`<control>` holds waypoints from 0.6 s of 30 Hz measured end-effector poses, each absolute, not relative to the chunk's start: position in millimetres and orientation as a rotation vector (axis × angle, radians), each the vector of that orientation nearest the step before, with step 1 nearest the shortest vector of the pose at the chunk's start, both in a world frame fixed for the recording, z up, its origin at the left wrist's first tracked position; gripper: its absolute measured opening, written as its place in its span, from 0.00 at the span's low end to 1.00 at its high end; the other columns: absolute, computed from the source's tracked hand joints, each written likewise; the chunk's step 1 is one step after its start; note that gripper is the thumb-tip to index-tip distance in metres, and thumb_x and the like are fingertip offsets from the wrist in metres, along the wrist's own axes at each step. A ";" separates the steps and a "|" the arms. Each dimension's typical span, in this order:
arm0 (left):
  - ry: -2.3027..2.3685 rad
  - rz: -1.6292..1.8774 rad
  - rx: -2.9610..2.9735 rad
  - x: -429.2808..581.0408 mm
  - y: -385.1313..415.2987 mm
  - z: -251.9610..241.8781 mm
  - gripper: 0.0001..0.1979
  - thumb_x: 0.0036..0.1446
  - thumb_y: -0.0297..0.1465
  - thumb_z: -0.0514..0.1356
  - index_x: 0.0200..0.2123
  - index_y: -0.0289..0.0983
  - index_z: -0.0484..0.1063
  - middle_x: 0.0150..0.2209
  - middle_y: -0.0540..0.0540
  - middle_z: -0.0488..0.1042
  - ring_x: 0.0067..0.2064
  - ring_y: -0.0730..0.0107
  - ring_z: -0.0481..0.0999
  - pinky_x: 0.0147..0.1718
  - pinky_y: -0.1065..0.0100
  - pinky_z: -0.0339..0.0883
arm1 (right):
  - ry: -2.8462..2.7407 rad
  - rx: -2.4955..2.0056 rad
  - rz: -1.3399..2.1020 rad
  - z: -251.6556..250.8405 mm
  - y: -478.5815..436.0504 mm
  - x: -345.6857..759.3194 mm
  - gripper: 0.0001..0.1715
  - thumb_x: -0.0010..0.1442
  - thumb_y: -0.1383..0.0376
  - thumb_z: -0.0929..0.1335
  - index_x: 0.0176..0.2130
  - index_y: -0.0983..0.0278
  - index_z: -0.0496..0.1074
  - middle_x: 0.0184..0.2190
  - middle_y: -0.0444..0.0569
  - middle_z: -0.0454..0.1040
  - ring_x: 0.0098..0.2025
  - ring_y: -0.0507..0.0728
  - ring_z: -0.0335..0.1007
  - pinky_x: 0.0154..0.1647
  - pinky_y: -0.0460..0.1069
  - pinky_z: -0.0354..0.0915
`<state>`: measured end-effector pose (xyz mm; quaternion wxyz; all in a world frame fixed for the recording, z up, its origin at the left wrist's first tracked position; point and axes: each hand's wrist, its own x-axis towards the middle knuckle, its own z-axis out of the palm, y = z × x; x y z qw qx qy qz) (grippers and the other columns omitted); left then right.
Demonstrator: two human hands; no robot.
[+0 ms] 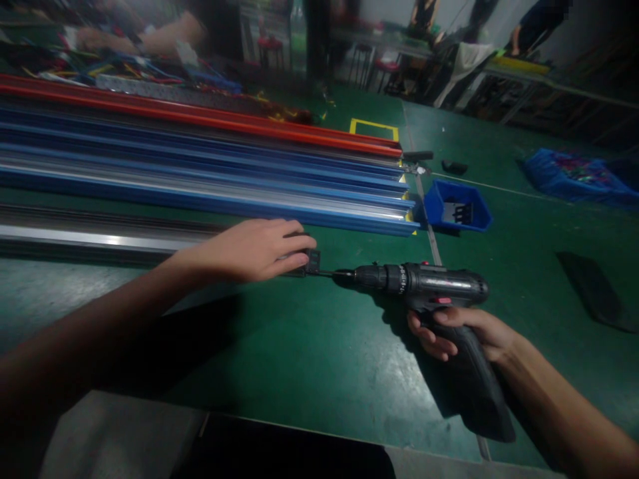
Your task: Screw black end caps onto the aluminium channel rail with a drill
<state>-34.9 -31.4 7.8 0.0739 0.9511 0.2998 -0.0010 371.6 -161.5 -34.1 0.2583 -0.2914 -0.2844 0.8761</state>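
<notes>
Left hand [264, 249]: palm down over the end of the bar [114, 239], fingers bent and close together, tips at the black cap [313, 261]; the underside is hidden, so I cannot tell whether this grip is clamped.
Left forearm: slants in from the lower left, wrist nearly straight.
Right hand [482, 327]: clamped on the drill [429, 286], fingers wrapped round the front of the handle, thumb across it just under the body.
Right forearm: rises from the lower right, lined up toward the handle.
Drill: body above the right grip, nose pointing left toward the left grip, handle slanting down toward the person.
Bit [324, 273]: between the two grips, reaching the cap.
Bar: runs leftward from under the left grip.
Blue rails [299, 199]: just beyond the left grip, side by side.
Red rail [249, 123]: farther beyond it.
Bin [476, 206]: beyond the right grip, on the green surface [299, 359].
</notes>
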 end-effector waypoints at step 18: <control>0.889 0.043 2.870 -36.7 -32.9 6.4 0.26 0.77 0.45 0.42 0.67 0.47 0.69 0.58 0.41 0.74 0.53 0.57 0.77 0.51 0.59 0.68 | -0.821 -0.844 2.342 -31.7 -161.1 370.9 0.17 0.65 0.62 0.75 0.47 0.73 0.82 0.31 0.51 0.75 0.25 0.48 0.67 0.31 0.44 0.73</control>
